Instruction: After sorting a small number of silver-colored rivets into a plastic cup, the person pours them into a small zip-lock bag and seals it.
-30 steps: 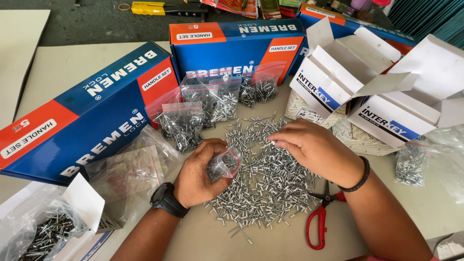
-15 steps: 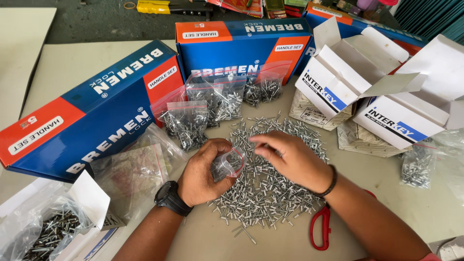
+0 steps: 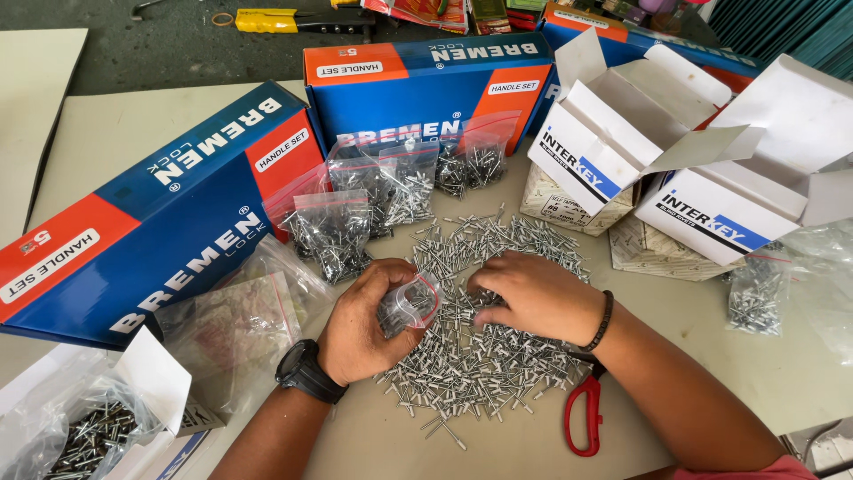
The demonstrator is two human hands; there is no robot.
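Observation:
A loose pile of small silver rivets [image 3: 498, 356] lies spread on the beige table [image 3: 115, 142]. My left hand [image 3: 360, 324], with a black watch on its wrist, holds a small clear zip bag [image 3: 410, 305] partly filled with rivets, mouth toward the pile. My right hand [image 3: 533, 298], a dark bracelet on its wrist, rests palm down on the pile just right of the bag, fingers curled into the rivets. Whether it holds any rivets is hidden under the fingers.
Several filled zip bags [image 3: 373, 200] lean against two long blue and orange boxes [image 3: 160, 222]. Open white cartons [image 3: 640, 151] stand at the right. Red-handled scissors [image 3: 582, 413] lie under my right forearm. Empty bags [image 3: 231, 329] and a box of dark rivets [image 3: 84, 440] sit at the left.
My right hand has slid left across the pile, from its right side to just beside the bag. My left hand keeps hold of the bag, almost still.

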